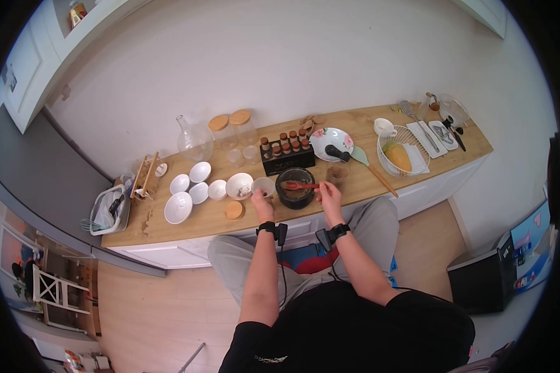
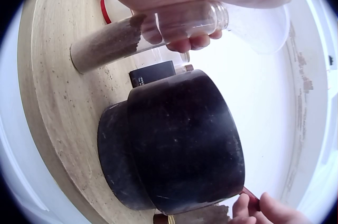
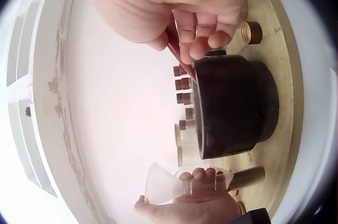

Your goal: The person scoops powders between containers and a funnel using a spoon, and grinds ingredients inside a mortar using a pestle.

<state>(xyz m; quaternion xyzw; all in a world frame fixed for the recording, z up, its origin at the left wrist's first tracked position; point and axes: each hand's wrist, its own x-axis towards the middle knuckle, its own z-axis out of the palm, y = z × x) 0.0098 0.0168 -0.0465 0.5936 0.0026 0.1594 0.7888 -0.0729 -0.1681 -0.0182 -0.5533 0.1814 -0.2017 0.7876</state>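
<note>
My left hand grips an upright glass tube whose lower part is filled with brown powder. A clear funnel sits in the tube's mouth. Right beside it stands a black mortar on the counter, with brown powder inside. My right hand pinches the handle of a red spoon, whose bowl lies inside the mortar over the powder. The tube's base is down at the wooden surface in the left wrist view.
Behind the mortar is a black rack of capped tubes. White bowls and a wooden lid lie to the left. At right are a glass cup, a floral plate, a green spatula and a wire basket.
</note>
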